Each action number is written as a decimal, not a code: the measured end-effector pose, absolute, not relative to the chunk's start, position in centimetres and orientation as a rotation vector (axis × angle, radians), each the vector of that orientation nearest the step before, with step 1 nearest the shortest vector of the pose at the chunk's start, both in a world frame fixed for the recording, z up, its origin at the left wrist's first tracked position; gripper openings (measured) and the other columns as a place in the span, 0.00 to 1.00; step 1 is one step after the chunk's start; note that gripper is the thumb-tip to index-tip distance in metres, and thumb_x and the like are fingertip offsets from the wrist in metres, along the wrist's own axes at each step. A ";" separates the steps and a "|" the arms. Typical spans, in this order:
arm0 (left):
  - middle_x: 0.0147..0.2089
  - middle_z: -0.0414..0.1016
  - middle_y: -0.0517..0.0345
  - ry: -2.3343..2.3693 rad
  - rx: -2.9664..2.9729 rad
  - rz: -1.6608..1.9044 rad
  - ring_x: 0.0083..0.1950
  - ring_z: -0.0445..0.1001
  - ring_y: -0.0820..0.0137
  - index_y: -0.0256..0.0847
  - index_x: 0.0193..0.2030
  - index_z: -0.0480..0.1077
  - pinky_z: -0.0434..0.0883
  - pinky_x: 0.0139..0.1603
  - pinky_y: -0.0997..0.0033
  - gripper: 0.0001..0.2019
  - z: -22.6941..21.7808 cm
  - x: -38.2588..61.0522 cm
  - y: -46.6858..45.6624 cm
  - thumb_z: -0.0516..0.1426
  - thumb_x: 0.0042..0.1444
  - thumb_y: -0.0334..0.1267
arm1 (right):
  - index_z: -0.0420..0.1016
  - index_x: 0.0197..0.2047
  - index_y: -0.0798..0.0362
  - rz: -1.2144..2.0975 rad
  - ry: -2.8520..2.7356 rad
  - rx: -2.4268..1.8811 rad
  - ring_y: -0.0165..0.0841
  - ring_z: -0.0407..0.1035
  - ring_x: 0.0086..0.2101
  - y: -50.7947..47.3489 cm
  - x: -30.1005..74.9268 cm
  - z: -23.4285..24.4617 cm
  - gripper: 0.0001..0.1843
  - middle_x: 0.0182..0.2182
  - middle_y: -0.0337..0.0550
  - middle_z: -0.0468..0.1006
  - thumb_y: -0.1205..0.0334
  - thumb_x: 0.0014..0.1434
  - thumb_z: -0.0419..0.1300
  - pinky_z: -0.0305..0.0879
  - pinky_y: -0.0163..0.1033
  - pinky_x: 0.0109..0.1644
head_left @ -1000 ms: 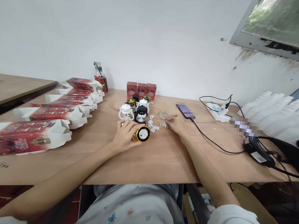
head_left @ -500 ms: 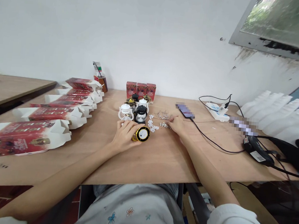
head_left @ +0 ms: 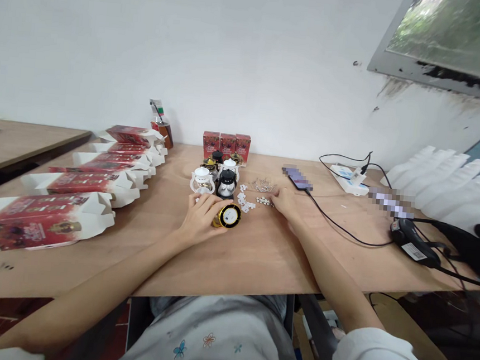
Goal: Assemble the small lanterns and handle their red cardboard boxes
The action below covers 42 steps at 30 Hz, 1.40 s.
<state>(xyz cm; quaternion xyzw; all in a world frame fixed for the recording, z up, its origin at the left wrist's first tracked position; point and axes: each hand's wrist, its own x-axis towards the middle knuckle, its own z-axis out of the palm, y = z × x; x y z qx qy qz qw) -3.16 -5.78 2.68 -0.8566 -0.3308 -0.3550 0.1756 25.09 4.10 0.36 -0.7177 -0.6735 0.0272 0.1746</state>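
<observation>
My left hand (head_left: 200, 217) is wrapped round a small gold lantern (head_left: 230, 216), tipped on its side so its black-rimmed base with a white disc faces me. My right hand (head_left: 285, 202) rests at the right edge of a group of small round silvery pieces (head_left: 263, 201), fingertips pinched together low over the table. Whatever lies between those fingertips is too small to make out. Just left of the round pieces are small white plastic bits (head_left: 245, 202), and behind them a pile of thin metal pieces (head_left: 263, 185). A white lantern (head_left: 202, 180) and a black lantern (head_left: 226, 184) stand beyond my left hand.
Several opened red-and-white cartons (head_left: 47, 219) line the left side. Upright red boxes (head_left: 226, 146) stand against the wall. A phone (head_left: 298, 179) with a cable, a power strip (head_left: 350, 180), a black device (head_left: 415, 241) and white stacked packaging (head_left: 462, 185) occupy the right.
Almost nothing differs. Both hands stay in place, the left one still holding the lantern; the right fingers have shifted very slightly by the round pieces.
</observation>
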 end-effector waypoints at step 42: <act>0.42 0.73 0.51 -0.964 -2.443 -0.978 0.43 0.67 0.61 0.41 0.54 0.64 0.52 0.45 0.61 0.23 2.7 -3.1 -5.8 0.56 0.52 0.47 | 0.60 0.61 0.41 -0.122 -2.197 -1.737 0.47 0.42 0.63 1.9 19.7 0.6 0.23 0.63 0.47 0.55 0.51 0.65 0.39 0.38 0.61 0.61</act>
